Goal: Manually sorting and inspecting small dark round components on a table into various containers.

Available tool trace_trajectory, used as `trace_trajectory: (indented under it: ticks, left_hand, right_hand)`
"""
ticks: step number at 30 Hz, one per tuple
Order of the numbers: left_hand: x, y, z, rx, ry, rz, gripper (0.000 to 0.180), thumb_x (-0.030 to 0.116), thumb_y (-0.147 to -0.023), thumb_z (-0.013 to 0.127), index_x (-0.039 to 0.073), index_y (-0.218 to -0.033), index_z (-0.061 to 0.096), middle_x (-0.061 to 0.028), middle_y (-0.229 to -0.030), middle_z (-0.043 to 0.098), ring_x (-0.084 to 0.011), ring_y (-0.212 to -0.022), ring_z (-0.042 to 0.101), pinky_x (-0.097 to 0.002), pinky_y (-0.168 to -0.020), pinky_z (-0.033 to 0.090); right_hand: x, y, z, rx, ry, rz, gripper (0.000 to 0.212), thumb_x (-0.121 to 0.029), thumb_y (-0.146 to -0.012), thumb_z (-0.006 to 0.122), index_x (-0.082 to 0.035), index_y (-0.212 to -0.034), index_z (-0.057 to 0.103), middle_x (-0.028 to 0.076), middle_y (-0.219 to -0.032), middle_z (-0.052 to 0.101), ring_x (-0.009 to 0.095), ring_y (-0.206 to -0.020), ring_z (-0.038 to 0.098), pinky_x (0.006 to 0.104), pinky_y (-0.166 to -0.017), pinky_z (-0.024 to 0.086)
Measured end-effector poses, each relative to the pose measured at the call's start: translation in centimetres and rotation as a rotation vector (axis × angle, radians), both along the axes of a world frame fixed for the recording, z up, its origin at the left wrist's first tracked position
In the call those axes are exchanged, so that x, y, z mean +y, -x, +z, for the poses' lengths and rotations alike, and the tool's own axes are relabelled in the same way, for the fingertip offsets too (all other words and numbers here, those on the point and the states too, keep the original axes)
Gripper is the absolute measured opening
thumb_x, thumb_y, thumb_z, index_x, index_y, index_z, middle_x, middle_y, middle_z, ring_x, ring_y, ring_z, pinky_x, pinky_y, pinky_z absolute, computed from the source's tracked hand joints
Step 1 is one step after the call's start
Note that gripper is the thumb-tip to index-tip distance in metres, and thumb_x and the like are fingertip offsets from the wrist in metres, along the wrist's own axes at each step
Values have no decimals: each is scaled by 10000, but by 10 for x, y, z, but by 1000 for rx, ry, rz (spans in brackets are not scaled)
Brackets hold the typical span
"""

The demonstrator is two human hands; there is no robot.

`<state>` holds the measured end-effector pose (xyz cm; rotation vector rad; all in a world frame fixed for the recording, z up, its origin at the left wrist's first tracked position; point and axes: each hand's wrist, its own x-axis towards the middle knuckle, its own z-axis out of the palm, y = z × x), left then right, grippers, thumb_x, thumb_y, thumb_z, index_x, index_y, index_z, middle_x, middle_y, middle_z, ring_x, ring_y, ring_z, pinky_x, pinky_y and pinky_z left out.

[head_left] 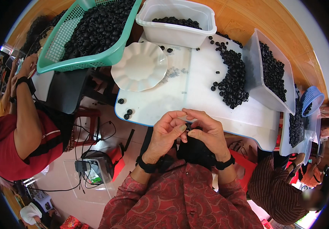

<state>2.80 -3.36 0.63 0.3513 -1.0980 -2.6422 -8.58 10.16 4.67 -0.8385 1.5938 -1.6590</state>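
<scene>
Close in front of my body, at the near edge of the white table (160, 105), my two hands meet fingertip to fingertip. Between them is a small black part (188, 128), mostly hidden by the fingers; it resembles the ring-shaped black pieces on the table. My left hand (167, 131) pinches it with thumb and fingers from one side. From the other side my right hand (210, 133) is closed on it the same way. Loose black rings (231, 82) lie heaped on the table beyond my right hand, and a few black pieces (128, 113) rest near the left edge.
A scalloped white plate (139, 65) sits at the table's left. Behind it stand a green basket (84, 63) and a white tub (174, 36) of black rings. At right is a clear bin (256, 86). People work on both sides; cables (82, 168) hang at lower left.
</scene>
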Motion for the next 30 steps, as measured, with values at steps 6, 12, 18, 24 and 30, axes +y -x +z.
trace_trajectory:
  ticks: [6, 12, 18, 24, 30]
  left_hand:
    - [2, 1, 1, 15, -19, 6, 270, 42, -967, 577, 6, -1234, 549, -46, -889, 626, -103, -700, 628, -239, -634, 552]
    - [7, -1, -4, 4, -37, -17, 208, 22, -962, 576, -20, -1162, 611, -94, -939, 678, -142, -777, 675, -274, -710, 585]
    - [12, -2, 9, 31, 23, -21, 216, -12, -945, 588, -51, -1157, 594, -119, -949, 685, -171, -788, 701, -289, -729, 603]
    - [15, -3, 17, 97, 63, -27, 221, -35, -919, 613, -54, -1137, 586, -129, -955, 684, -183, -783, 707, -295, -716, 607]
    - [18, -5, 20, 153, -94, -40, 216, -31, -899, 643, -43, -1109, 594, -130, -957, 679, -174, -755, 696, -294, -698, 606]
  right_hand:
    - [0, -3, -13, 34, 109, -95, 308, 49, -832, 690, -15, -1132, 677, 121, -1181, 601, 161, -978, 622, 270, -821, 516]
    - [-1, -13, -8, 157, 89, -238, 194, 35, -845, 697, -1, -1036, 704, 91, -1046, 607, 138, -875, 625, 230, -749, 502]
    - [3, -30, 3, 328, 52, -371, 174, 43, -853, 685, 0, -1020, 711, 77, -1006, 605, 114, -808, 597, 215, -690, 477]
    - [6, -42, 12, 174, 156, -443, 150, 50, -880, 653, 34, -1026, 686, 80, -1012, 617, 109, -837, 592, 219, -716, 475]
    - [11, -48, 21, 131, 208, -417, 141, 47, -907, 621, 31, -1043, 653, 81, -1026, 609, 120, -856, 595, 237, -742, 483]
